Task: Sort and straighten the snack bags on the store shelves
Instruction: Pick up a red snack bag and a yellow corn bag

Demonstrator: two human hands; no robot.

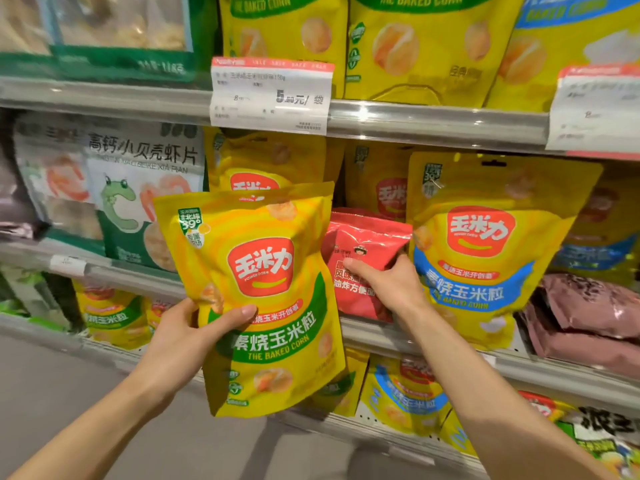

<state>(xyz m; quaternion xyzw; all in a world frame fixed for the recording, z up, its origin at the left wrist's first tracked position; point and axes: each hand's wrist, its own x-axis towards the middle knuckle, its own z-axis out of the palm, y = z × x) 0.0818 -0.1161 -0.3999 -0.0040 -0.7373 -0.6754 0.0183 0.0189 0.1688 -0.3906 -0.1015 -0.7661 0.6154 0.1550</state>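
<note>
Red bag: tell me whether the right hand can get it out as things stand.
Probably yes. The right hand already grips the red bag at its front, and nothing lies in front of it. The green-band bag in the left hand is off to the side; the blue-band bag only flanks it.

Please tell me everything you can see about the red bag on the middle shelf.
The red bag is a glossy, crinkled plastic pouch with a small cartoon face and Chinese print. It sits slumped on the middle shelf between yellow corn bags, out of place among them. The right hand grips its lower right part, thumb across the front. The held yellow-green bag covers its left edge.
</note>
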